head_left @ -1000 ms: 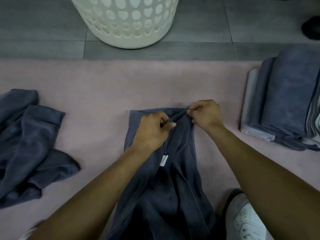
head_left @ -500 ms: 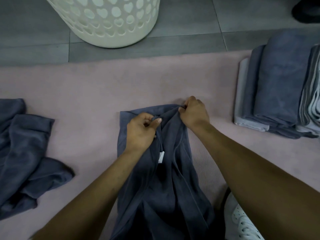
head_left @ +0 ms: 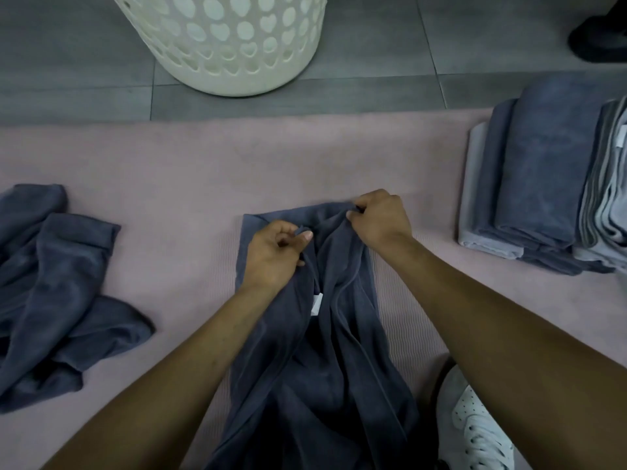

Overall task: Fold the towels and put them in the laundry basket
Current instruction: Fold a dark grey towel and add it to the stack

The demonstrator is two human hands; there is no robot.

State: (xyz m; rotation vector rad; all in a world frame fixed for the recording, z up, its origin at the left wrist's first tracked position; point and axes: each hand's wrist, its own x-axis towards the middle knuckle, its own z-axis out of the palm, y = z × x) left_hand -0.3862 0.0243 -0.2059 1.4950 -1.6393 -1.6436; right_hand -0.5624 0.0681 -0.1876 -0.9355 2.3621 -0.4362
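DESK: What fills the frame, biggest first?

PHOTOG: A pink mat (head_left: 190, 171) spread over grey floor tiles (head_left: 61, 62). A dark blue towel (head_left: 325, 351) lies bunched lengthwise down the middle of it, running from the person's lap toward the far edge of the mat. A second dark blue towel (head_left: 51, 293) sits crumpled on the mat at the left, well apart from the first.

DESK: And the basket?

PHOTOG: A white laundry basket (head_left: 234, 45) with heart-shaped cut-outs stands upright on the tiles just beyond the mat's far edge. Its inside is out of view. At right, a stack of folded towels (head_left: 529, 178), blue and pale grey, rests on the mat.

DESK: The hands?

PHOTOG: Both work the far end of the centre towel. The left hand (head_left: 271, 256) is curled, thumb pressed to fingers, pinching a fold of cloth near the top edge. The right hand (head_left: 381, 220) is closed in a loose fist, fingertips gripping the towel's top edge just beside the left.

DESK: Smaller details?

PHOTOG: A white sneaker (head_left: 475, 425) at lower right, beside the towel. A small white label (head_left: 317, 303) on the towel, below the left hand.
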